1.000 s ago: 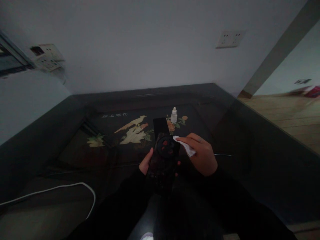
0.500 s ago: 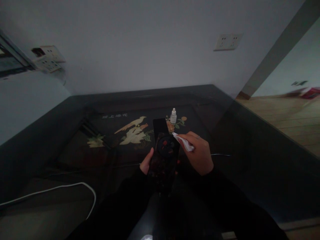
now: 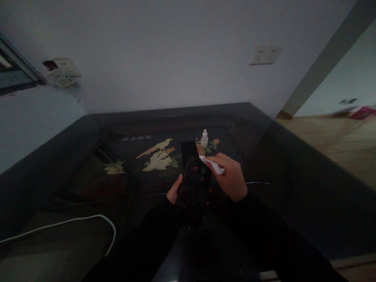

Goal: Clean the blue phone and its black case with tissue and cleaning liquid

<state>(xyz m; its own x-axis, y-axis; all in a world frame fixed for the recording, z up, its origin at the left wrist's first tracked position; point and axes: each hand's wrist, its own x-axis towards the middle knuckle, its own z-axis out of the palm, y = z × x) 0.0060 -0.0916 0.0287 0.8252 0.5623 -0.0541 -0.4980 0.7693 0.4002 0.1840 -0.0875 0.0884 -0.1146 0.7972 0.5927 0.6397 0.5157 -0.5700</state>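
My left hand [image 3: 175, 189] is wrapped round a dark phone [image 3: 192, 196], its thumb along the left edge and fingertips showing at the right edge. The phone's back faces me, with a large round camera bump near the top. Pinched in my right hand [image 3: 232, 176] is a folded white tissue [image 3: 215, 166], which lies at the phone's upper right corner. Just beyond the phone is a flat black rectangular object [image 3: 189, 150], partly hidden by it. A small white dropper bottle [image 3: 204, 138] stands upright on the dark table [image 3: 164, 117] behind my right hand.
The glossy tabletop bears a bird-and-flower picture [image 3: 158, 154]. A white cable [image 3: 73, 219] curves over its left front. Wall sockets [image 3: 266, 55] are above the table at the right, with more sockets [image 3: 64, 72] at the left. Wooden floor [image 3: 329, 137] lies to the right.
My right hand has shifted slightly left with the tissue along the phone's top edge. The left hand keeps its hold on the phone. The whole view has tilted a little.
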